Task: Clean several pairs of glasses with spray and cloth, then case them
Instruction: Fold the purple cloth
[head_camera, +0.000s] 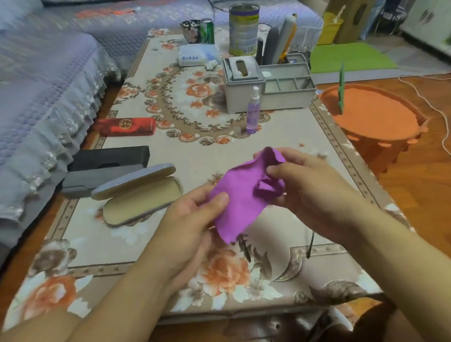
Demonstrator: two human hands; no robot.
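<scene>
A purple cloth point(242, 193) is held above the near half of the floral table point(118, 239) by both hands. Its lower left edge is pinched between the thumb and curled fingers of the left hand point(193, 222); its upper right part is gripped by the right hand point(306, 182), the thumb pressed onto bunched folds and the fingers curled behind. Two thin dark temple arms of a pair of glasses point(309, 245) are seen hanging below the cloth; the lenses are hidden by the cloth, so it cannot be told just how the frame is held.

Left of the cloth, an open grey case point(139, 195) with a beige lining lies on the table. Just beyond it, further left, a closed grey case point(81, 182) and a black case point(111, 157) lie side by side at the table's edge, and a red case point(125, 127) is set further back. Beyond the cloth, near the table's middle, a spray bottle point(252, 112) of purple liquid stands upright, just in front of a grey tissue-box organiser point(243, 91). Behind the organiser a tall tin point(243, 30) is seen, and a tissue pack point(197, 54) to its left.
</scene>
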